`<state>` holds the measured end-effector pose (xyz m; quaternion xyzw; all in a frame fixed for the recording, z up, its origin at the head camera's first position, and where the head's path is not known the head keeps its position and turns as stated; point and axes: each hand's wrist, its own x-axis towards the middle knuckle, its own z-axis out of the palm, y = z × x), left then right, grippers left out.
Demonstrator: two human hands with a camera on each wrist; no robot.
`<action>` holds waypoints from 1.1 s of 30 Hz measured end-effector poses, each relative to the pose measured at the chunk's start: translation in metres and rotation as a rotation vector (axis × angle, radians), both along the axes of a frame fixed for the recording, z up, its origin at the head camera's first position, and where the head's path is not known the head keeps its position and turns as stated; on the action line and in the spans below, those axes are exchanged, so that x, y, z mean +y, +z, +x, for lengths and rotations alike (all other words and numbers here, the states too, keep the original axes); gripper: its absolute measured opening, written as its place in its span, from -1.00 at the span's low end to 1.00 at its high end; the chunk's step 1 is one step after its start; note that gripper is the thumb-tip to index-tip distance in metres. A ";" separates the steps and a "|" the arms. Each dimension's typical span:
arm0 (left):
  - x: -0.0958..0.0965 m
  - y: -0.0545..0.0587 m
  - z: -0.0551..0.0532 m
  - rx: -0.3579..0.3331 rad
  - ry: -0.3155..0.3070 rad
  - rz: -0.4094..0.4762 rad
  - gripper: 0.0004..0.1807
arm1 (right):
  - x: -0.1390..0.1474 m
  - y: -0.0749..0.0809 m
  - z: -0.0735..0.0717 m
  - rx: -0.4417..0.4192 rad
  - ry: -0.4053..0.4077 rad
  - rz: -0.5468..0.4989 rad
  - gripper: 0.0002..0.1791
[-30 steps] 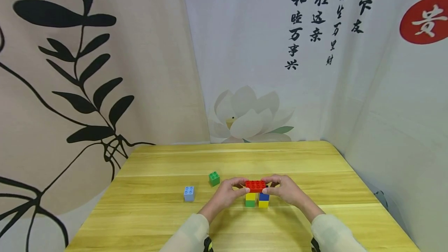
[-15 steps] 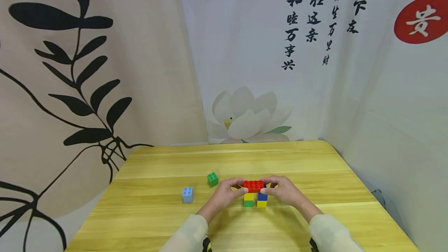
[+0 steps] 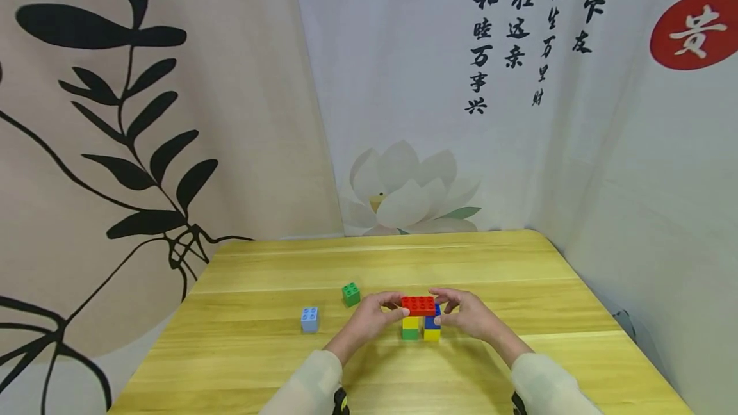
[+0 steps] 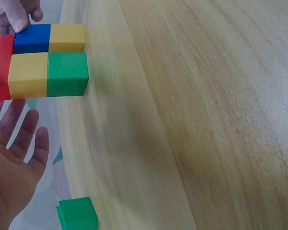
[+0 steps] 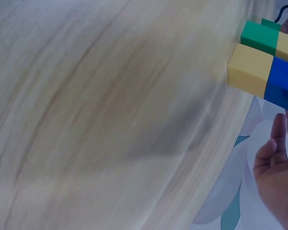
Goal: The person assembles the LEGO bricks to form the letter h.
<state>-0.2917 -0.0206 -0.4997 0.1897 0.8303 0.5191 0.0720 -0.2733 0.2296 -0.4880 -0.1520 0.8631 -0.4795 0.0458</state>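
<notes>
In the head view my left hand (image 3: pixel 375 317) pinches the left end of a red toy brick (image 3: pixel 418 305), thumb in front. The red brick lies across two small stacks: a yellow block (image 3: pixel 410 323) over a green block (image 3: pixel 410 334), and a blue block (image 3: pixel 432 323) over a yellow block (image 3: pixel 431 335). My right hand (image 3: pixel 469 316) has its thumb against the blue block and its index finger behind. In the left wrist view the right thumb rests on the side of the blue block (image 4: pixel 32 38), whose end projects past the red brick (image 4: pixel 4 67).
Left of the stacks, a loose green block (image 3: pixel 350 294) and a light blue block (image 3: pixel 309 319) stand on the wooden table (image 3: pixel 259 364). A printed curtain (image 3: pixel 403 82) hangs behind the table's far edge.
The right thumb and index finger have come off the red brick's right end; the thumb has dropped to the blue block below. The left hand keeps its pinch on the red brick.
</notes>
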 end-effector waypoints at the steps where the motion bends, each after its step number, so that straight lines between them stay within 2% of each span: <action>1: 0.000 0.000 0.000 0.000 -0.001 0.002 -0.68 | 0.000 0.000 0.000 0.001 0.002 0.000 -0.37; 10: -0.001 0.001 0.002 -0.012 0.000 0.005 -0.68 | -0.002 0.002 0.002 -0.004 -0.007 0.005 -0.39; 19: -0.001 0.002 0.003 -0.009 0.001 0.022 -0.71 | -0.004 0.004 0.001 0.005 -0.022 0.030 -0.54; 33: -0.006 0.001 0.000 0.018 -0.004 -0.017 -0.64 | -0.010 0.000 0.000 0.061 -0.033 0.088 -0.46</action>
